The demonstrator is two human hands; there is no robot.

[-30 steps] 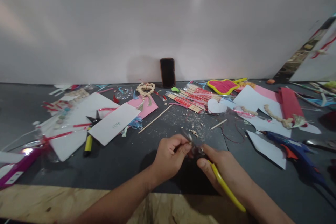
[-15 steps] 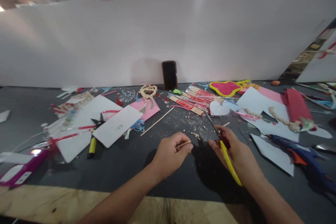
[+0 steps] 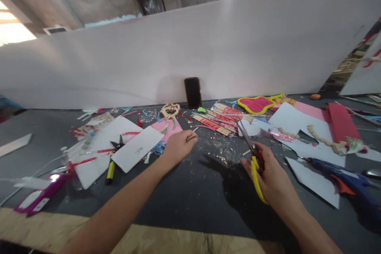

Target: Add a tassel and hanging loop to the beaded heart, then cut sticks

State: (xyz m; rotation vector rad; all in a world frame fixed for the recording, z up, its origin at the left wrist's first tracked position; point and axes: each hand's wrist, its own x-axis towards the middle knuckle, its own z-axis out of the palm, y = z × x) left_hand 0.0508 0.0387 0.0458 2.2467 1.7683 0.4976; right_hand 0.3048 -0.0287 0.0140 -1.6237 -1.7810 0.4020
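Note:
My left hand (image 3: 178, 147) is closed around a short wooden stick (image 3: 191, 137), whose end shows past the fingers. It hovers low over the table, where a longer thin stick now lies mostly hidden behind it. In my right hand (image 3: 269, 172) is a pair of scissors (image 3: 252, 149) with yellow handles, blades pointing away from me and up to the left. Between the hands, small cut wooden bits (image 3: 222, 159) lie scattered on the dark tabletop (image 3: 190, 198). Behind them are bundles of wooden sticks (image 3: 216, 123) in red and clear wrapping.
A phone (image 3: 193, 93) leans against the white partition (image 3: 131, 55). On the left lie a white card (image 3: 138, 149), yellow-handled pliers (image 3: 110, 172) and a purple tool (image 3: 44, 194). A blue glue gun (image 3: 333, 170), paper sheets and a red folded piece (image 3: 347, 127) occupy the right.
My left hand has moved forward and left with the short stick, now covering the long stick. The scissors stay in my right hand, which has shifted slightly. The view has tilted up a little.

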